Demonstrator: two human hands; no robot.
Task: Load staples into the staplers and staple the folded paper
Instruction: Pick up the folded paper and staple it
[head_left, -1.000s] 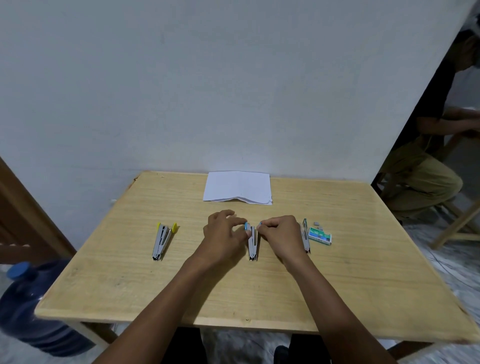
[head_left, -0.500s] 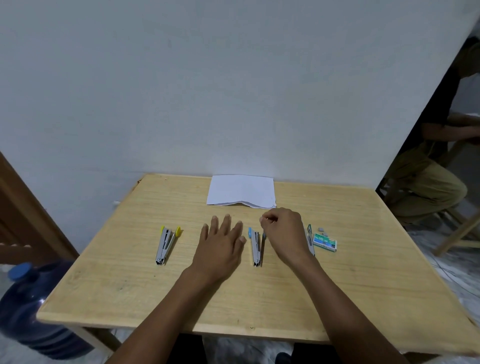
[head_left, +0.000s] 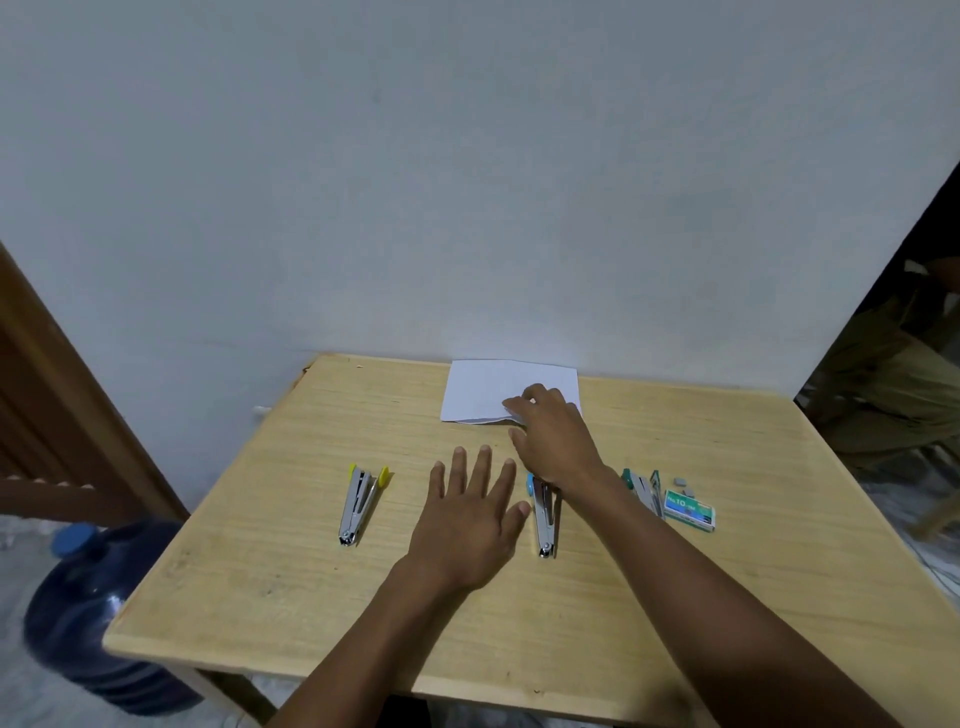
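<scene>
Touching the folded paper (head_left: 483, 389) is the right hand (head_left: 558, 441).

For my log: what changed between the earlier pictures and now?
Both hands let go of the blue stapler. The right hand reached forward; its fingers lie on the folded paper. The left hand lies flat on the table. Yellow stapler, green stapler, staple box unmoved.
</scene>
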